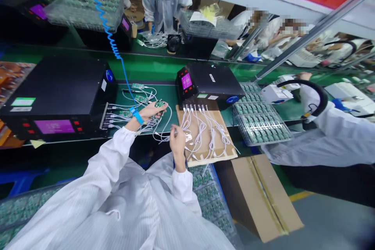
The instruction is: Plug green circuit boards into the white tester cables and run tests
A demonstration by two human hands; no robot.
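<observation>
My left hand (151, 110), with a blue wrist strap (136, 115) on its wrist, holds a small green circuit board (159, 103) at its fingertips. More green boards (141, 99) with white cables lie on the bench just beyond it. My right hand (177, 140) is raised beside the left edge of a cardboard sheet (209, 133), fingers bent; whether it holds anything is too small to tell. Several white cables (211, 142) run over the sheet from the black tester (209, 80). A larger black tester (55, 97) stands at the left, with cables plugged into its side.
Trays of boards (260, 121) are stacked right of the sheet. A closed carton (263, 195) sits below at the right. A coiled blue cord (107, 31) hangs down to the wrist strap. A co-worker's sleeve (322, 133) reaches in from the right.
</observation>
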